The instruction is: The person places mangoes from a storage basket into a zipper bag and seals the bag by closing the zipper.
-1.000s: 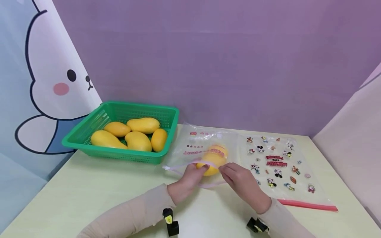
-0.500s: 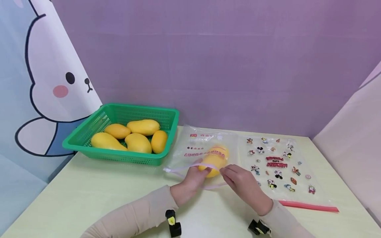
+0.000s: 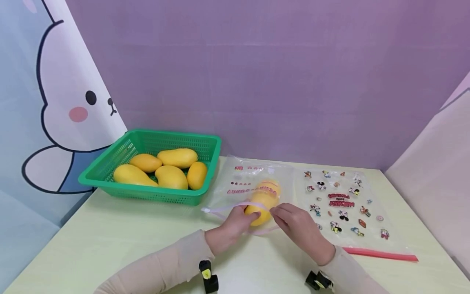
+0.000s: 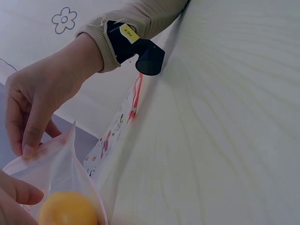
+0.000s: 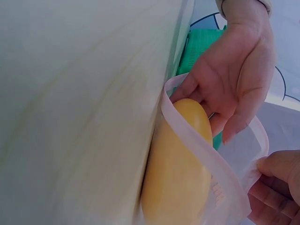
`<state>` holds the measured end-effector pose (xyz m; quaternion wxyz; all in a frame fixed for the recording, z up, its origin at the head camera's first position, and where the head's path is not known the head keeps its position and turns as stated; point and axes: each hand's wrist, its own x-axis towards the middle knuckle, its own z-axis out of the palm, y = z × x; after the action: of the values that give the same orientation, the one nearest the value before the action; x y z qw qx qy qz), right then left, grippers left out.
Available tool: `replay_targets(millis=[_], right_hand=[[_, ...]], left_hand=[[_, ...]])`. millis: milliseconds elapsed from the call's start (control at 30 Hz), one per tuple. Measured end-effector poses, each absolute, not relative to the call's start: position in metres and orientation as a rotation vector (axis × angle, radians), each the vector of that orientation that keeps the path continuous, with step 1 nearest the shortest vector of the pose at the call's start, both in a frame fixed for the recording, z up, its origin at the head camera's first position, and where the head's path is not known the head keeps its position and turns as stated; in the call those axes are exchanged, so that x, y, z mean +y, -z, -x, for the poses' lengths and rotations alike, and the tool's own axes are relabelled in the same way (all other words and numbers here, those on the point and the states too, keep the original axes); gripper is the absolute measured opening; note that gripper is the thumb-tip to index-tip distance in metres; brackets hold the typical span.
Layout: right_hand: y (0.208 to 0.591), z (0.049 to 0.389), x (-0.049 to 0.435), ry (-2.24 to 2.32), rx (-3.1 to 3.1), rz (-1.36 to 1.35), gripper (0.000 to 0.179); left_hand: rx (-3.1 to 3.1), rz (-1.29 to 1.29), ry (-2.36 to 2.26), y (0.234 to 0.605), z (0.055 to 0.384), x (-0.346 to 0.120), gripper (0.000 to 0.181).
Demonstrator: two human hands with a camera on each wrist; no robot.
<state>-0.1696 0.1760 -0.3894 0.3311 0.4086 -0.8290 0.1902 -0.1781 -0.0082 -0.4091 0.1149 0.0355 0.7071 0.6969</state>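
A yellow mango (image 3: 262, 208) lies lengthwise in the mouth of a clear zip bag (image 3: 229, 183) with pink lettering. My left hand (image 3: 235, 224) reaches into the bag opening at the mango's near end. In the right wrist view its fingers (image 5: 190, 86) touch the end of the mango (image 5: 178, 178), and the thumb stands apart. My right hand (image 3: 297, 224) pinches the bag's pink-edged rim at its right side with thumb and fingertips, lifting it. The left wrist view shows that pinch (image 4: 28, 152) above the mango's rounded end (image 4: 68, 211).
A green basket (image 3: 147, 194) with several mangoes (image 3: 170, 177) stands at the back left. To the right, a flat clear bag (image 3: 341, 220) with cartoon prints and a red zip edge lies on the pale table (image 3: 128, 241). A purple backdrop (image 3: 257, 81) rises behind.
The mango's near end has come slightly closer to me, out past the bag rim. My left hand has shifted a little with it; the right hand keeps its pinch on the rim.
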Motion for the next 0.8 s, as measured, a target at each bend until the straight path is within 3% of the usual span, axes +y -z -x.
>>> replay_targets(millis=[433, 800], right_hand=[[0.387, 0.169, 0.176, -0.505, -2.165, -1.051, 0.027], [0.386, 0.168, 0.176, -0.492, -2.189, -1.038, 0.029]], left_hand=[[2.138, -0.237, -1.977, 0.402, 0.169, -0.024, 0.051], [2.174, -0.209, -1.684, 0.390, 0.147, -0.053, 0.070]])
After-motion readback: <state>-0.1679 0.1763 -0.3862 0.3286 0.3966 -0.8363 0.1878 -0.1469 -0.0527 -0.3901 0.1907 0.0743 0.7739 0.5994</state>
